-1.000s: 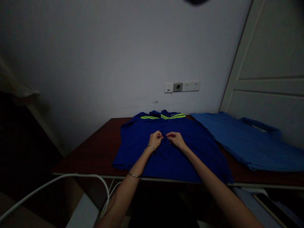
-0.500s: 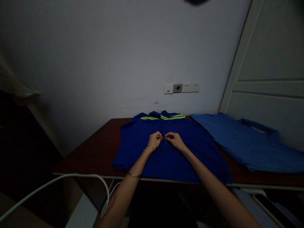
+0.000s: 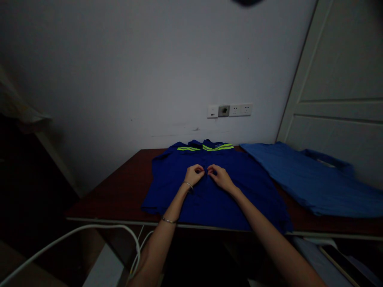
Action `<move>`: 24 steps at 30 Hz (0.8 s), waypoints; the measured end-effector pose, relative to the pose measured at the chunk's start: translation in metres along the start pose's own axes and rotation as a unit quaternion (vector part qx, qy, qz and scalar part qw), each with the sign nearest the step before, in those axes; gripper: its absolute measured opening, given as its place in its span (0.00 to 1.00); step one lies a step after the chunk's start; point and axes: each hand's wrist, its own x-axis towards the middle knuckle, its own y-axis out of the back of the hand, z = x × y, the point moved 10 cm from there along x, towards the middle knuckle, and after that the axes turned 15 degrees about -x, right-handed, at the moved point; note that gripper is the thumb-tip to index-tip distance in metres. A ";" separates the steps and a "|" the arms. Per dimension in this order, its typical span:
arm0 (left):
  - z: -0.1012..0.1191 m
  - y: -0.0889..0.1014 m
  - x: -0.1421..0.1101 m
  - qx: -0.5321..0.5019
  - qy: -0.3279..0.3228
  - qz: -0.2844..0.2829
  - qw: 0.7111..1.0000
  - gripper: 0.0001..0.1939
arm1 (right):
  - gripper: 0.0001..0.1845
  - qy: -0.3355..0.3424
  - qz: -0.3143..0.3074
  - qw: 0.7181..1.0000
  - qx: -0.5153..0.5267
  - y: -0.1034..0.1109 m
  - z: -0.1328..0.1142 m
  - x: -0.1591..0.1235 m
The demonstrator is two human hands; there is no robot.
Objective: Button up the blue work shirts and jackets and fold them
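A dark blue work shirt (image 3: 239, 203) with yellow-green reflective stripes lies spread on the table, collar toward the wall. My left hand (image 3: 194, 174) is at the middle of its front, thumb and forefinger pinched on the cloth of the button edge. Facing it a small gap away, my right hand (image 3: 220, 176) has curled fingers at the same front edge, its fingertips on the fabric. Whatever small button sits between the fingertips is too dark to make out. Two thin bracelets circle my left wrist and forearm.
A lighter blue garment (image 3: 311, 181) lies on the right of the dark red table (image 3: 119, 187). Wall sockets (image 3: 241, 109) sit above, and a door panel (image 3: 338, 79) stands at right. A white cable (image 3: 98, 226) loops by the front left edge. A phone-like dark object (image 3: 344, 261) lies below the tabletop.
My fingertips were close together at the shirt front half a second ago; now the hands are slightly farther apart and the right fingers are more loosely curled. The shirt lies in the same place.
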 end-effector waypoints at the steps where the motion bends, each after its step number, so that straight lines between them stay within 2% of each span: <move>1: -0.002 0.006 0.001 0.007 0.006 0.022 1.000 0.03 | 0.11 0.002 -0.002 1.000 -0.018 0.001 -0.002 -0.001; 4: -0.011 0.012 0.001 0.018 0.042 0.052 0.998 0.10 | 0.11 0.012 -0.001 0.998 -0.055 0.004 -0.010 -0.004; 8: -0.020 0.004 -0.001 0.025 0.080 0.025 0.996 0.13 | 0.10 0.019 -0.004 0.996 -0.091 0.005 -0.016 -0.007; 14: -0.024 -0.003 -0.002 -0.005 0.120 -0.003 0.993 0.11 | 0.11 0.032 0.004 0.995 -0.099 0.005 -0.018 -0.007; 24: -0.032 0.004 -0.001 0.011 0.146 0.020 0.989 0.08 | 0.09 0.018 0.029 0.999 -0.039 0.006 -0.008 -0.002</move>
